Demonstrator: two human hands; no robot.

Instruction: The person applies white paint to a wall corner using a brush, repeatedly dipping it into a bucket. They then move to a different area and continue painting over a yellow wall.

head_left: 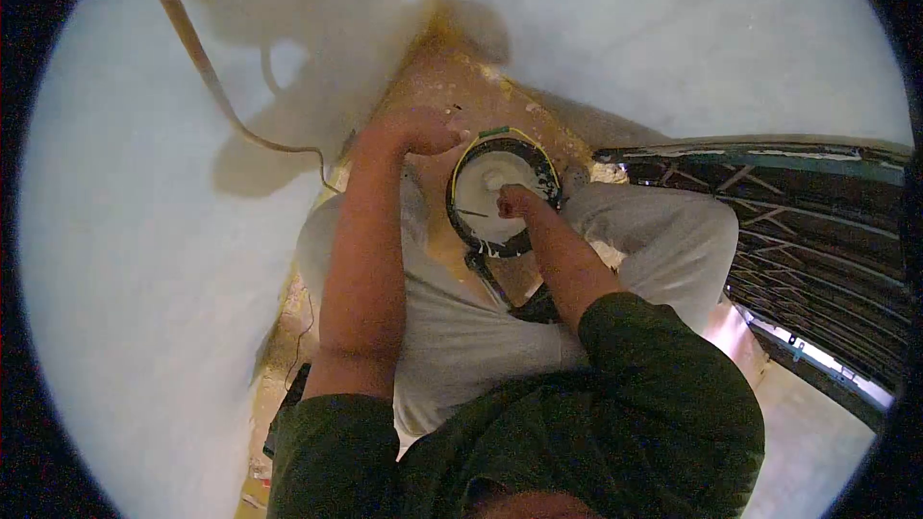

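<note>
Bucket-centred view of a person crouching beside a white wall, looking down over a green sleeve [663, 394] and pale grey trousers [461, 327] toward a black bucket [538, 231] of white paste, which stands on the bare brown floor strip [461, 86] between the knees, just beyond the lap. Nearest the bucket's near rim, the right hand [515, 200] is closed into a fist over the paste; what it grips is hidden by the fingers, so whether a stirrer or brush is held cannot be told. Just to the left of the bucket, the left hand [415, 130] lies palm-down with fingers loosely curled on the floor strip, holding nothing and apparently serving as a brace. A dark strap or handle [486, 274] hangs from the bucket's near side toward the trousers. Right of the bucket, a dark metal railing [808, 221] borders what seems to be a drop to a lit lower level. Beyond and left of the bucket, a tan cable [207, 72] runs down the wall [125, 259]. Probable hazards: vigorous stirring may tip the unsteadied bucket, since neither hand holds its rim; paste may splash onto the trousers; a slipping left hand would shift weight toward the bucket.
</note>
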